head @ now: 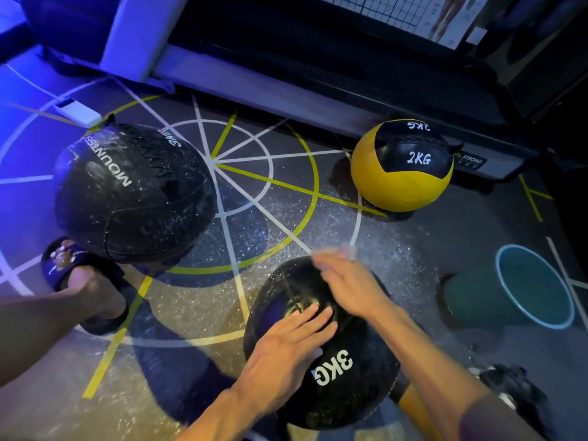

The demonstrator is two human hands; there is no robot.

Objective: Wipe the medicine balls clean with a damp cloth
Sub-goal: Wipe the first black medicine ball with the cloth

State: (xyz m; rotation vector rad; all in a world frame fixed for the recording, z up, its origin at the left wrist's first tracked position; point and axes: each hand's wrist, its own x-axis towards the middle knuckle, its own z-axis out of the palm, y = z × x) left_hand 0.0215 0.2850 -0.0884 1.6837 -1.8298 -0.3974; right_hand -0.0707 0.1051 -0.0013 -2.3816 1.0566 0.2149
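On a gym floor (280, 218) marked with white and yellow lines, a left hand (286, 342) lies flat, fingers straight, on a black 3KG medicine ball (343, 386); the right hand (346, 281), blurred, fingers extended, crosses its top. Beyond: a sandalled foot (86, 281), a teal basin (537, 288), a second black ball (133, 192), a yellow 2KG ball (401, 176)

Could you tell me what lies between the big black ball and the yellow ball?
Only bare floor with painted lines separates black ball and yellow ball, head view.
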